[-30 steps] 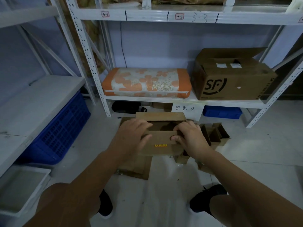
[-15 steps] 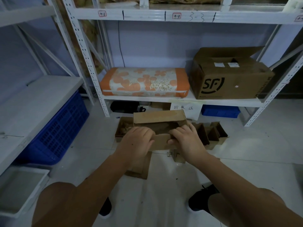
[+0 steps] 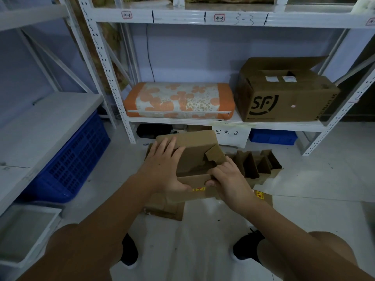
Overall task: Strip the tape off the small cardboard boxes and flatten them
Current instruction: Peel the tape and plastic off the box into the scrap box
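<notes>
Two bare knees and my black shoes [image 3: 246, 247] frame the bottom of the view, planted on the pale floor [image 3: 203, 240]. Above them both forearms reach forward to one small cardboard box [image 3: 194, 157], which I hold up off the floor, just in front of the lower shelf. My left hand [image 3: 162, 171] lies spread over the box's left side, fingers [image 3: 162, 148] straight and apart on the upper panel, thumb pressed along the near flap. My right hand [image 3: 229, 179] grips the near flap's right end, fingers curled round its edge and clamped on the cardboard. That flap carries a yellow and red sticker [image 3: 198, 189]. The box's inside is open to view, with a torn inner flap sticking up at the right.

Under the box, flattened cardboard [image 3: 164, 207] lies on the floor, and a further piece with a yellow label [image 3: 261, 196] shows by my right wrist. Just beyond, several more small boxes [image 3: 255, 165] stand open on the floor. To the left sits a blue crate [image 3: 77, 157] under a white shelf, with a white tray [image 3: 26, 230] nearer me. Farther back, the white rack [image 3: 203, 18] holds an orange flowered cushion [image 3: 178, 101] and a large brown carton marked SF [image 3: 284, 94]. A handwritten paper sign [image 3: 231, 134] hangs from the shelf edge, with a blue bin [image 3: 273, 136] beside it underneath.
</notes>
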Available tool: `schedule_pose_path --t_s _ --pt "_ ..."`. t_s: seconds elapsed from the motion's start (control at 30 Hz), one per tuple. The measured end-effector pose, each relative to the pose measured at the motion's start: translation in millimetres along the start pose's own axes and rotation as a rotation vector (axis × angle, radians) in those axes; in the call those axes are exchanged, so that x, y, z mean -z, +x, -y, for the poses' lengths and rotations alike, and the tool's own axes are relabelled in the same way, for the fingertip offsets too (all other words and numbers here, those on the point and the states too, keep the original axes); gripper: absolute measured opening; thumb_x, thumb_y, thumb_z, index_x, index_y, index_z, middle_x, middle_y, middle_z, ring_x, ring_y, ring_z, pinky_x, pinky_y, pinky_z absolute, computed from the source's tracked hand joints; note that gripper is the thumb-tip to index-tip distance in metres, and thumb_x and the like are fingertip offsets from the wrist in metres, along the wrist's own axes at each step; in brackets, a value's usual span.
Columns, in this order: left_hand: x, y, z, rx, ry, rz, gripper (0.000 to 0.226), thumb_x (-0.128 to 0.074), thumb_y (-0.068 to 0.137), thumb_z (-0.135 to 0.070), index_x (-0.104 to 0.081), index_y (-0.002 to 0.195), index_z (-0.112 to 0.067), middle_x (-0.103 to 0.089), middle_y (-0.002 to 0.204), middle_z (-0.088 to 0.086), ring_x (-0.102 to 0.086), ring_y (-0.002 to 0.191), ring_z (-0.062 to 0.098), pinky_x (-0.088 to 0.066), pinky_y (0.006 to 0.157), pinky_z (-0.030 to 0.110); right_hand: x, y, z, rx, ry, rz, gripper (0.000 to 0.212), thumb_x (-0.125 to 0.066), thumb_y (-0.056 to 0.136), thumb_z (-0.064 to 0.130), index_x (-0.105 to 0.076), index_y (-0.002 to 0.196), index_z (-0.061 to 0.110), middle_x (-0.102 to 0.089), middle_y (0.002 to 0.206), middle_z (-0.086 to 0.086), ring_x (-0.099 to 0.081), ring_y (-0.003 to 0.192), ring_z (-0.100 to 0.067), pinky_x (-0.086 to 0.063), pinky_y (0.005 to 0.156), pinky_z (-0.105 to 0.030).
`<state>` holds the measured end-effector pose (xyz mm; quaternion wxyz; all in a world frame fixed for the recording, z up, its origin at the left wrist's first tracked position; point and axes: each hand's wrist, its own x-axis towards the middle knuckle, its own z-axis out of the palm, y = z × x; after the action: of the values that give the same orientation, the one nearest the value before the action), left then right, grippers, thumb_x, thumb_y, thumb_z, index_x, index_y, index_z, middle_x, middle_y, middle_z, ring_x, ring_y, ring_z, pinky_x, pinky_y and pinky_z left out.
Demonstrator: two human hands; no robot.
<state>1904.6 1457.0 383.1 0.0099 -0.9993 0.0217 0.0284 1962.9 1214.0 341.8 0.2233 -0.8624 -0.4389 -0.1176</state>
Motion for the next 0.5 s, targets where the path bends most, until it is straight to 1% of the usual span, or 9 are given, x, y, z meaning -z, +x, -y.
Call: schedule_pose_path --t_s 0.07,0.1,0.17,0.2,0.23,0.3,0.37,0.4,0.5 --pt "5.2 3.0 0.6 -0.014 -0.062 0.027 0.126 -0.062 0.063 -0.093 -0.017 0.159 -0.025 -0.01 0.169 0.007 -0.008 0.156 0.033 -0.01 0.125 0.062 -1.3 -3.3 1.4 0.028 0.003 -0.064 0.024 -0.051 0.103 0.034 -0.064 0.091 0.018 -0.061 0.086 0.004 -0.054 0.092 -0.016 -0.039 0.111 -0.051" --pt "7.8 3.3 0.6 -0.032 -0.093 0.022 0.115 -0.065 0.063 -0.09 -0.027 0.151 -0.028 -0.02 0.164 0.005 -0.019 0.152 0.032 -0.018 0.123 0.061 -2.1 -4.7 1.6 0.036 0.002 -0.087 0.024 -0.051 0.103 0.034 -0.064 0.09 0.018 -0.061 0.086 0.003 -0.054 0.093 -0.016 -0.038 0.112 -0.051" --pt "11.0 2.0 -0.5 -0.073 -0.113 0.005 0.079 -0.069 0.067 -0.083 -0.042 0.124 -0.035 -0.03 0.155 0.002 -0.029 0.142 0.029 -0.029 0.118 0.056 -2.2 -5.2 2.3 0.045 -0.007 -0.114 0.023 -0.052 0.102 0.033 -0.065 0.091 0.018 -0.061 0.086 0.004 -0.055 0.094 -0.016 -0.036 0.113 -0.052" --pt "11.0 0.8 -1.0 -0.081 -0.111 0.008 0.063 -0.07 0.07 -0.079 -0.044 0.107 -0.035 -0.028 0.157 0.003 -0.028 0.142 0.03 -0.032 0.116 0.054 -1.8 -4.5 2.3 0.045 -0.013 -0.12 0.023 -0.053 0.102 0.033 -0.066 0.091 0.018 -0.062 0.086 0.004 -0.055 0.093 -0.016 -0.036 0.114 -0.052" --pt "10.5 -0.5 -1.5 -0.079 -0.116 0.016 0.053 -0.07 0.073 -0.076 -0.045 0.093 -0.034 -0.025 0.16 0.003 -0.025 0.143 0.032 -0.033 0.114 0.054 -1.6 -3.6 1.4 0.041 -0.016 -0.12 0.023 -0.053 0.102 0.033 -0.067 0.091 0.018 -0.063 0.086 0.003 -0.055 0.093 -0.017 -0.035 0.114 -0.052" --pt "9.0 -2.5 -2.7 -0.065 -0.158 0.011 0.05 -0.073 0.076 -0.07 -0.046 0.074 -0.028 -0.021 0.165 0.003 -0.022 0.145 0.031 -0.037 0.111 0.054 0.1 -1.2 0.3 0.022 -0.034 -0.092 0.02 -0.057 0.1 0.032 -0.069 0.093 0.018 -0.064 0.088 0.004 -0.056 0.096 -0.018 -0.036 0.113 -0.054" --pt "9.0 -4.1 -4.2 -0.053 -0.213 -0.013 0.05 -0.077 0.077 -0.064 -0.046 0.064 -0.026 -0.021 0.167 0.003 -0.021 0.146 0.03 -0.038 0.109 0.055 2.5 0.8 -0.6 -0.01 -0.06 -0.028 0.014 -0.062 0.098 0.033 -0.07 0.098 0.021 -0.065 0.092 0.006 -0.055 0.1 -0.018 -0.038 0.111 -0.056" --pt "9.2 -4.8 -4.9 -0.046 -0.229 -0.015 0.05 -0.078 0.077 -0.062 -0.046 0.062 -0.026 -0.02 0.168 0.002 -0.021 0.147 0.029 -0.038 0.11 0.055 4.7 1.7 -0.1 -0.026 -0.074 0.0 0.015 -0.063 0.097 0.036 -0.07 0.101 0.024 -0.066 0.096 0.008 -0.055 0.103 -0.017 -0.036 0.112 -0.057" --pt "6.8 -6.0 -5.7 -0.023 -0.232 -0.011 0.049 -0.079 0.077 -0.058 -0.047 0.059 -0.025 -0.018 0.17 0.002 -0.016 0.151 0.029 -0.034 0.114 0.057 17.9 7.3 1.9 -0.028 -0.11 0.087 0.035 -0.053 0.097 0.05 -0.071 0.118 0.028 -0.068 0.114 0.01 -0.053 0.117 -0.017 -0.026 0.118 -0.061"
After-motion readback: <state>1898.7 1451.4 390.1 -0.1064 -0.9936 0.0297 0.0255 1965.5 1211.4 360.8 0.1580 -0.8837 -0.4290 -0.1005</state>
